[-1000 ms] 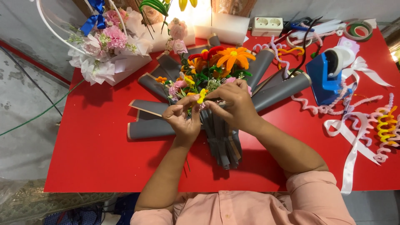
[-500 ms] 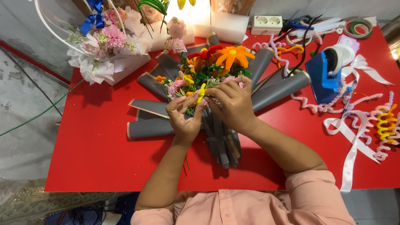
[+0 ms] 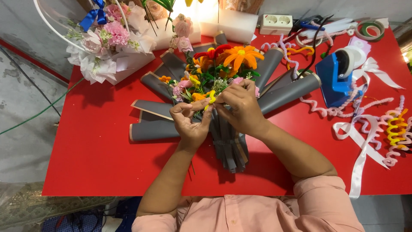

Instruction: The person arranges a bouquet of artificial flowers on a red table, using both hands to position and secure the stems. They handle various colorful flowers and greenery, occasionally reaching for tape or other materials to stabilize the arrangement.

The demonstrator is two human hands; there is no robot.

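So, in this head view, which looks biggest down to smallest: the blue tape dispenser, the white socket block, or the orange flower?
1. Blue tape dispenser
2. Orange flower
3. White socket block, close to the flower in size, so that order is unsure.

A flower-craft workshop: a red table point(image 3: 86, 172) carries a wrapped bouquet point(image 3: 223, 81), a finished flower basket point(image 3: 107, 38) at far left, and a tape dispenser point(image 3: 339, 77), ribbons point(image 3: 365, 141) and curled pipe cleaners point(image 3: 397, 129) at right.

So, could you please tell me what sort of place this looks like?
Probably a florist's or craft workbench: on the red table lie a grey-wrapped bouquet, a blue tape dispenser and curled ribbons, with a finished pink arrangement at the back.
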